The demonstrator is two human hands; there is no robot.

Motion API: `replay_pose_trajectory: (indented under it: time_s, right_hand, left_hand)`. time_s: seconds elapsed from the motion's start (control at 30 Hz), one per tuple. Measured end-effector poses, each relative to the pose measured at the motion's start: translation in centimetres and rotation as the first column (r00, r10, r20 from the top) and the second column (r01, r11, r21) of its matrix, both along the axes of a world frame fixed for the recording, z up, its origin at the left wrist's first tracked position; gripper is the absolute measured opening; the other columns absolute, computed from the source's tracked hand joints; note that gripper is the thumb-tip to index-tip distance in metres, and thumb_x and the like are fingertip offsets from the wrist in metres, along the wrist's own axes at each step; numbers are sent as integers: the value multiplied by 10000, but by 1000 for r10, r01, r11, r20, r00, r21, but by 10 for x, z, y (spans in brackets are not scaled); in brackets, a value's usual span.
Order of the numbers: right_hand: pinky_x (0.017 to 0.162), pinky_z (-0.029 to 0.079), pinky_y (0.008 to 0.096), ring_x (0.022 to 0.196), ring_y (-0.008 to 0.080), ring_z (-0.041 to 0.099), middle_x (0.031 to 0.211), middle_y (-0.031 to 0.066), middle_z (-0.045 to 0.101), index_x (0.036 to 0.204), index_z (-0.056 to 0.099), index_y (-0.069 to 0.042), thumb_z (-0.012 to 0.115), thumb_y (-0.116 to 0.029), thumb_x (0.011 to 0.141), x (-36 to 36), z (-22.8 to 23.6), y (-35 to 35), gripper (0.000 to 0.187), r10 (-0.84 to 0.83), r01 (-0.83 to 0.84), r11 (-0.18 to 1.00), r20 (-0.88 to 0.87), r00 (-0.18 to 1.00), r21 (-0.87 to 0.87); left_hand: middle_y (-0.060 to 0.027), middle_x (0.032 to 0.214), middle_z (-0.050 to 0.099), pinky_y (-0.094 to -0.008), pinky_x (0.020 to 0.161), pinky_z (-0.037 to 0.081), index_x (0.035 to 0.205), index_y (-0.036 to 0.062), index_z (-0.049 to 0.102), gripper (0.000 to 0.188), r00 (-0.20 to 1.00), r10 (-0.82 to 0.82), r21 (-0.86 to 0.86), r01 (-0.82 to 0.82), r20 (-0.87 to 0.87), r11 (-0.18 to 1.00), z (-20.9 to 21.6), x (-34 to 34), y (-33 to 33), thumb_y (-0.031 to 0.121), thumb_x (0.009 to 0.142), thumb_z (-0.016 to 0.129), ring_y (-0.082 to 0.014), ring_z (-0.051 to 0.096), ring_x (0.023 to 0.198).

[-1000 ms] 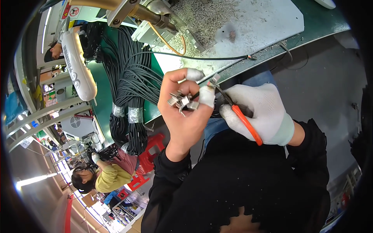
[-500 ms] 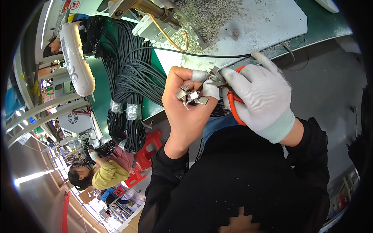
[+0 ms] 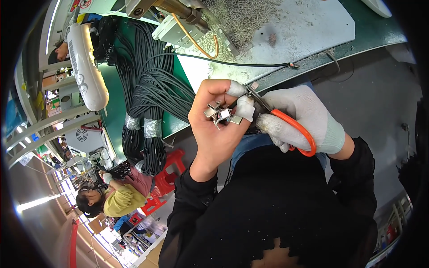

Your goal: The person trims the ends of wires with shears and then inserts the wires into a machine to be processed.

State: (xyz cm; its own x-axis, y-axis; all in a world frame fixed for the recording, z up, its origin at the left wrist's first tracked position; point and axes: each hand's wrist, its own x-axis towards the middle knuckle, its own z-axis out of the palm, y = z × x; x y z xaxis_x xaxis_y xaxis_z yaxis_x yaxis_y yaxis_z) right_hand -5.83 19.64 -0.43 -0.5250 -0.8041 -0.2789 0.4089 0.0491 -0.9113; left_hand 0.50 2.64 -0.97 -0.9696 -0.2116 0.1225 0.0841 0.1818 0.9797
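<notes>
My left hand (image 3: pixel 214 138), bare with white wrapping on the thumb and a fingertip, closes around several cable ends with small metal plug connectors (image 3: pixel 225 115) sticking out of the fist. Another small connector (image 3: pixel 254 85) shows just beyond its fingertips, beside the jaws of red-handled pliers (image 3: pixel 295 124). My right hand (image 3: pixel 313 111), in a white knit glove, grips the pliers by their handles. Whether the jaws bite on that connector I cannot tell. Past both hands, a single black cable (image 3: pixel 250 64) lies across the worktop, its stripped end showing coloured wires.
A thick bundle of black cables (image 3: pixel 152 82) hangs over the green table edge at the left. Metal scraps (image 3: pixel 241 22) cover part of a pale board (image 3: pixel 308 27) beside a machine (image 3: pixel 178 33). A white lamp (image 3: pixel 85 67), red stools (image 3: pixel 166 181) and a seated co-worker (image 3: pixel 123 198) are further left.
My right hand has turned and drawn slightly right and down, its forefinger leaving the cable's end. The pliers' handles swing rightward with it. My left hand stays nearly in place.
</notes>
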Motion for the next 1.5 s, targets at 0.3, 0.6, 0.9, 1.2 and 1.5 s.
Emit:
replay_pose_trajectory:
  time_s: [0.3, 0.6, 0.9, 1.2, 1.5]
  right_hand:
    - [481, 413, 274, 479, 162, 519, 591, 96, 534, 830, 595, -5, 638, -134, 794, 21, -19, -11, 141, -251, 296, 955, -601, 759, -24]
    - [499, 418, 316, 515, 289, 533, 609, 144, 529, 791, 576, -26, 636, -147, 795, 13, -22, -15, 135, -205, 349, 936, -739, 642, 43]
    - [488, 402, 304, 488, 252, 523, 589, 111, 539, 791, 581, -30, 619, -152, 805, -1, -31, -12, 128, -166, 236, 971, -590, 790, 43]
    - [445, 434, 249, 461, 139, 564, 544, 63, 543, 766, 564, -14, 553, -182, 868, -90, -30, -38, 197, -121, 215, 974, -625, 771, 77]
    - [386, 418, 229, 410, 127, 541, 518, 51, 528, 716, 560, 9, 585, -241, 862, -114, -22, -60, 291, -79, 108, 988, -237, 968, 111]
  left_hand:
    - [24, 729, 563, -135, 533, 325, 912, 9, 517, 258, 988, 95, -1, -96, 123, 995, 8, -3, 2, -87, 719, 659, 19, 446, 608]
    - [36, 711, 563, -130, 494, 312, 834, 11, 545, 179, 976, 143, -38, -138, 167, 990, 3, -1, 1, -59, 732, 673, 32, 423, 571]
    - [34, 697, 542, -157, 474, 317, 864, 26, 557, 134, 929, 36, 134, -91, 367, 987, -4, -17, -23, -2, 786, 662, 14, 416, 555]
    - [37, 668, 515, -173, 437, 277, 925, 31, 562, 141, 928, -125, 524, -84, 350, 848, -30, -70, -77, 96, 835, 649, -17, 384, 512]
    - [26, 685, 549, -186, 479, 351, 828, 33, 596, 102, 922, -78, 229, -12, 380, 973, -25, -91, -77, 101, 816, 672, -34, 452, 549]
